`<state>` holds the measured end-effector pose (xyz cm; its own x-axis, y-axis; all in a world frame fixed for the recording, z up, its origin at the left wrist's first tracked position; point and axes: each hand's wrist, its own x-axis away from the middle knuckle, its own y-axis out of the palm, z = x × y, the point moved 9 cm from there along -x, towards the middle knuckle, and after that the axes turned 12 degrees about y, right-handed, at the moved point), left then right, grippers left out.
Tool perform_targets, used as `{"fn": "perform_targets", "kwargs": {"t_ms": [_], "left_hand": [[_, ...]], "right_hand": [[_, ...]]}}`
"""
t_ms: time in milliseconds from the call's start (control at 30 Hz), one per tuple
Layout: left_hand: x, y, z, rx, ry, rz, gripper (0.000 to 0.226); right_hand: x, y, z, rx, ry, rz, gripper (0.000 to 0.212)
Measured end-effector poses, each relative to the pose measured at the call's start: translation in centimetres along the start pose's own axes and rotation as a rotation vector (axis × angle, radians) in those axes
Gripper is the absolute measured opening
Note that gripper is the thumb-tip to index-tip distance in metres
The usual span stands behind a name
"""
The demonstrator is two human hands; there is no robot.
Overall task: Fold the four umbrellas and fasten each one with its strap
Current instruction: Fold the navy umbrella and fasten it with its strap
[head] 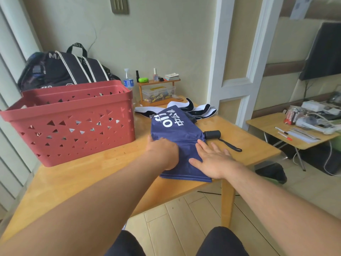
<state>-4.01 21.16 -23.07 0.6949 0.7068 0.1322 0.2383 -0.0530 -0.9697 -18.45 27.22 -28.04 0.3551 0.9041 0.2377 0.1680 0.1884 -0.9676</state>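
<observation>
two dark-trousered knees sit at the bottom edge, nearest of all, and two bare forearms reach forward from there over a light wooden table. both hands lie on a navy blue umbrella spread flat near the table's right front corner. left hand rests on the cloth's left side, palm down, fingers bent a little over the fabric; whether it grips a fold cannot be told. right hand lies flat with fingers straight and spread wide, pressing the cloth's right side and holding nothing. white lettering shows on the far part of the blue canopy. its short black handle sticks out to the right, lying on the wood, with a black wrist loop trailing from it toward the table's edge.

just behind the blue one lies a second umbrella, white with dark trim, loose and unfolded on the tabletop. to the left stands a large red plastic basket with triangular cut-outs in its walls. a black backpack with white stripes sits behind the basket, against the wall. beside it are a clear spray bottle and a small wooden shelf carrying small items and a clear box. off to the right stands a lower folding table cluttered with pens and papers.
</observation>
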Motion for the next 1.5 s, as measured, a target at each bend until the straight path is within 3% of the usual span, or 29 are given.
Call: {"fn": "perform_targets", "kwargs": {"t_ms": [67, 133, 367, 500, 600, 667, 767, 900, 1033, 1133, 1233, 1367, 1500], "left_hand": [[-0.6, -0.1, 1.7, 0.090, 0.152, 0.129, 0.049], [-0.1, 2.4, 1.9, 0.178, 0.247, 0.052, 0.064], [1.7, 6.1, -2.5, 0.282, 0.164, -0.009, 0.086], [0.9, 4.7, -3.6, 0.362, 0.178, 0.040, 0.074], [0.1, 0.1, -6.4, 0.432, 0.088, 0.370, 0.031], [-0.3, -2.2, -8.8, 0.459, -0.033, 0.583, 0.017], [-2.0, -1.5, -11.1, 0.618, -0.231, 0.527, 0.054], [-3.7, -0.9, -12.2, 1.191, -0.311, 0.645, 0.067], [-3.9, -2.3, -11.2, 1.225, -0.284, 0.751, 0.076], [-3.0, -3.2, -11.1, 1.313, -0.297, 0.856, 0.065], [-2.1, -3.2, -10.4, 1.458, -0.201, 0.880, 0.058], [-0.1, -2.6, -10.0, 1.409, -0.121, 0.854, 0.061], [1.0, -2.6, -10.7, 1.346, -0.142, 0.901, 0.051]], "right_hand": [[-0.1, 0.1, 0.1, -0.008, 0.002, -0.001, 0.078], [-0.1, 0.1, 0.2, -0.016, 0.007, 0.001, 0.076], [-0.2, 0.2, 0.1, 0.013, -0.010, 0.023, 0.089], [-0.5, 0.3, 0.1, 0.016, -0.013, 0.045, 0.089], [-0.6, 0.4, 0.2, 0.009, -0.023, 0.047, 0.088], [-0.8, 0.5, 0.2, 0.011, -0.030, 0.055, 0.088], [-1.1, 0.6, 0.4, 0.000, -0.029, 0.060, 0.089], [-1.1, 0.7, 0.4, 0.003, -0.028, 0.062, 0.088], [-1.0, 0.6, 0.4, -0.007, -0.024, 0.059, 0.089], [-0.8, 0.4, 0.4, -0.012, -0.027, 0.065, 0.089], [-0.4, -0.1, 0.3, -0.064, -0.052, 0.127, 0.089], [0.4, -1.7, 0.8, -0.282, -0.114, 0.289, 0.087], [-0.1, -1.6, 1.0, -0.267, -0.136, 0.250, 0.078]]}}
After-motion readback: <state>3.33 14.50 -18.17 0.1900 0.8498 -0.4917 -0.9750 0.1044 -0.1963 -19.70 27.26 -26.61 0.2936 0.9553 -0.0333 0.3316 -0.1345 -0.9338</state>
